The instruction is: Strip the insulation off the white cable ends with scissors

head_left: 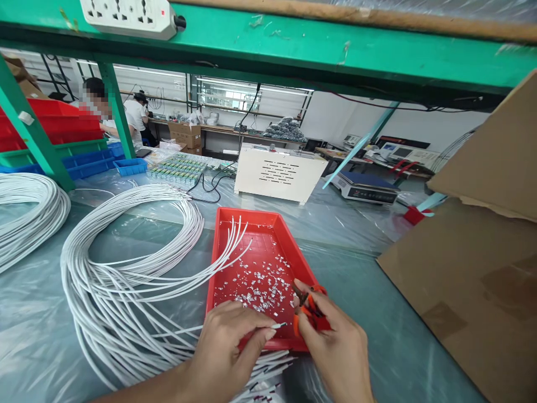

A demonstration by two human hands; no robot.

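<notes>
My left hand [235, 341] pinches a white cable [277, 326] close to its end, and a short dark tip sticks out past the fingers. Wrapped around orange-handled cutting pliers [302, 305] is my right hand [335, 341], a little to the right of that cable end. Both hands are over the near part of a red tray [289, 235], where small silvery scraps [264, 285] lie scattered. A large coil of white cables [84, 240] rests to the left, with several loose ends [235, 240] reaching over the tray. More cable ends [268, 369] lie below my left hand.
Behind the tray stands a cream metal box [279, 173]; a scale [364, 187] is farther right. Cardboard [470, 291] borders the right side. Another cable coil [33, 218] lies far left. A green shelf beam [293, 39] crosses overhead. Two people [136, 112] sit in the background.
</notes>
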